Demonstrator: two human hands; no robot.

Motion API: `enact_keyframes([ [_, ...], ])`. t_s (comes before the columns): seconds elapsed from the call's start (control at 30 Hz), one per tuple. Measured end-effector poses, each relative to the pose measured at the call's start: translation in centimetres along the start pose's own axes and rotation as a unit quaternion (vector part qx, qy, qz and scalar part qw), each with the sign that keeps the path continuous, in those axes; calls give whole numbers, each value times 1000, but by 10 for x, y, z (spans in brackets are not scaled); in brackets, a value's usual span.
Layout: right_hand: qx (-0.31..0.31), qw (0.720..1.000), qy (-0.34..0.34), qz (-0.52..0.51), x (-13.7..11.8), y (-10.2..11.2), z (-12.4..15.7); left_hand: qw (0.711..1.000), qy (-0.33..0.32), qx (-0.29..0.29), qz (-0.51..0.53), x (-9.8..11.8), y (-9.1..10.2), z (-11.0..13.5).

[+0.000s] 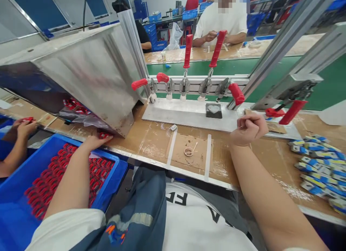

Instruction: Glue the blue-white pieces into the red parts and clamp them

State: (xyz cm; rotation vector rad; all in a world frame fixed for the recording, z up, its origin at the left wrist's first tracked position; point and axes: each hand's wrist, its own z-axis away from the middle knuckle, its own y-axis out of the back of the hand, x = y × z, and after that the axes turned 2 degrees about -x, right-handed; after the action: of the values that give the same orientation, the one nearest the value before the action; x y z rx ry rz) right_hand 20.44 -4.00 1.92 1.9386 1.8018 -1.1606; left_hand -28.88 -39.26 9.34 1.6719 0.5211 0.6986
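Note:
My left hand (94, 141) is at the lower edge of a sheet-metal box, its fingers closed on a small red plastic part (102, 135). Below that forearm, rows of similar red and black parts (61, 164) fill a blue bin (116, 168). My right hand (251, 128) is curled into a fist over the right end of the metal base plate (175, 112); whatever it may hold is hidden. Just right of the fist, a toggle clamp with a red handle (293, 112) stands over another red piece (274, 112). A dark block with a pale heart-shaped recess (214, 110) sits on the plate.
Several red-handled toggle clamps (186, 52) line a rail behind the plate. The metal box (89, 70) stands left. Blue-and-yellow small packs (319, 164) lie right. A round dish (188, 151) rests on taped cardboard. Another person's hands (25, 126) are far left; a person sits opposite.

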Motion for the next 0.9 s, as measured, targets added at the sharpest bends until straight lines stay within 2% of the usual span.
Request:
enact_keyframes([
  [0.1,-48,992,113,7,-15,6,0,995,78,-24,-50,4,-24,10],
  [0.17,-152,970,189,1,-23,11,-1,994,72,-34,-79,15,-35,28],
  [0.23,-290,929,231,11,-32,12,-1,995,20,-30,-97,31,-42,53],
  [0.33,-517,830,201,50,-46,9,1,989,-63,-11,-133,69,-52,96],
  [0.4,-654,737,149,78,-55,4,3,983,-110,-2,-144,101,-59,117],
  [0.47,-743,653,107,104,-63,0,6,979,-152,-5,-137,136,-67,125],
  [0.53,-786,601,83,122,-69,-4,9,977,-175,-9,-120,166,-75,118],
  [0.6,-803,577,73,130,-74,-6,12,978,-183,-14,-101,190,-82,101],
  [0.7,-806,570,82,136,-77,-7,17,974,-218,-28,-61,207,-90,73],
  [0.8,-790,585,118,138,-75,-9,24,963,-270,-14,-14,208,-92,59],
  [0.9,-766,604,167,140,-70,-12,29,953,-303,1,27,201,-91,60],
])
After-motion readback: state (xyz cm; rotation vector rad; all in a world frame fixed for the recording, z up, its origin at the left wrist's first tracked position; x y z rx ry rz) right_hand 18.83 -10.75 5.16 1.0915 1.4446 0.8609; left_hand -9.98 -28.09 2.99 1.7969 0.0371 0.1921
